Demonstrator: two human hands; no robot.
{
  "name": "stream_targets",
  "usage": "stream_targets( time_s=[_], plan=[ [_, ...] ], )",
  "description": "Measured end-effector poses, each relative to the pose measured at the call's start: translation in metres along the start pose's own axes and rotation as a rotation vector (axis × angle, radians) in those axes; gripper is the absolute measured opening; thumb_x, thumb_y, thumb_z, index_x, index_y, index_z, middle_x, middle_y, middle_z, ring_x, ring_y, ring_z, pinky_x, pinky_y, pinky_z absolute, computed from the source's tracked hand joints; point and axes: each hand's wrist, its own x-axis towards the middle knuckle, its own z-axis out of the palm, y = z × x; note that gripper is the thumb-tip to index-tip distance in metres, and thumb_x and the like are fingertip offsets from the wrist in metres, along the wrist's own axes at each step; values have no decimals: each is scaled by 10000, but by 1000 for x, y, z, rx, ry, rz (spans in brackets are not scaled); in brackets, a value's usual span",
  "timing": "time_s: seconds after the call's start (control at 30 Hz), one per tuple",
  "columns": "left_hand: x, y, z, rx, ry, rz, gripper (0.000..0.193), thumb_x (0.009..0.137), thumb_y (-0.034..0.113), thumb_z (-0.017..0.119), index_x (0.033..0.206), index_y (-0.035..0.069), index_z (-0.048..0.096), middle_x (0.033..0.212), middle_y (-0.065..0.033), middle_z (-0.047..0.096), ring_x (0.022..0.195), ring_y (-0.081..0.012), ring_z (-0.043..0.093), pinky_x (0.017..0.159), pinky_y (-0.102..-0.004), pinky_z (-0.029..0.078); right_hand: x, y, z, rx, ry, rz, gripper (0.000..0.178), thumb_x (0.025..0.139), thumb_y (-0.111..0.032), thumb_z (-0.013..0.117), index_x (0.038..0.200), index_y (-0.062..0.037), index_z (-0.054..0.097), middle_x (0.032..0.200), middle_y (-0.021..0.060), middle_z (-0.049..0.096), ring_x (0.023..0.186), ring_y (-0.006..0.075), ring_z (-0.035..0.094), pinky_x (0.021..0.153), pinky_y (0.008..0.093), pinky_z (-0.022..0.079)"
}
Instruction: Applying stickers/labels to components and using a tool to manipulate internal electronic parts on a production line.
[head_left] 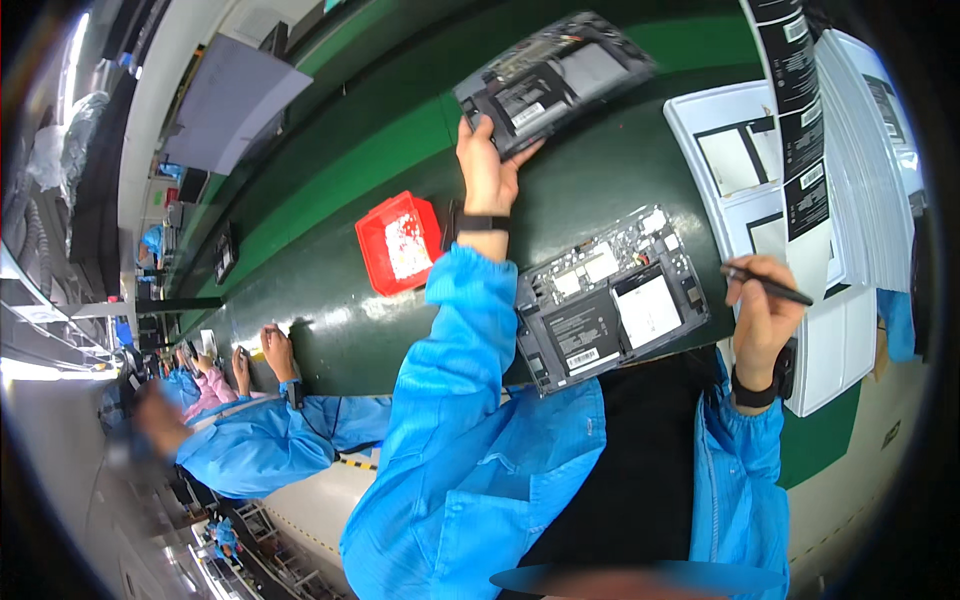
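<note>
My left hand (487,175) reaches far across the bench, its thumb and fingers gripping the near left corner of an opened tablet-like device (560,85). This device is tilted and slightly blurred, with its battery and circuit board exposed. A second opened device (578,335) lies flat on the bench right in front of me, showing a green-grey circuit board, a black labelled battery and a white rectangular panel. To its right, my right hand (765,315) is closed around a slim black pen-like tool (780,288), held above the bench edge and apart from the device.
A red bin (372,245) of small white pieces stands left of my left forearm. On the right are white trays (700,120), a hanging black label strip (800,95) and a stack of white sheets (865,170). Co-workers in blue and pink sleeves sit along the bench's left.
</note>
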Motion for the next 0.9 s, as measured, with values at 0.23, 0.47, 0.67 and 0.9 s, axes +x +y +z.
stream_targets(
  time_s=[0.23,0.47,0.67,0.9],
  plan=[
    [89,24,-17,140,76,143,364,1015,47,465,1380,46,470,1317,-213,593,1135,-426,648,876,-689,569,-28,1,-2,63,52,211,192,907,50,667,1098,51,644,1068,192,698,715,144,619,656,258,509],
    [126,12,-70,786,484,656,597,930,81,699,1443,-91,447,1271,-165,636,1078,-229,639,972,-328,491,-24,13,10,80,24,286,223,909,57,673,1131,49,661,1038,153,715,716,118,612,658,241,495],
    [-100,-12,12,1321,-613,622,336,816,173,820,1084,-6,725,1088,-187,710,954,-301,702,853,-343,552,7,18,30,-99,30,458,225,897,21,736,1117,45,699,1019,78,712,712,66,608,600,196,458],
    [-138,-33,-9,1203,-373,378,254,832,121,806,1043,-11,754,932,-164,746,831,-289,733,743,-324,561,18,37,84,-104,-92,424,231,875,16,756,1106,15,751,1033,66,708,776,87,665,562,199,516]
  ],
)
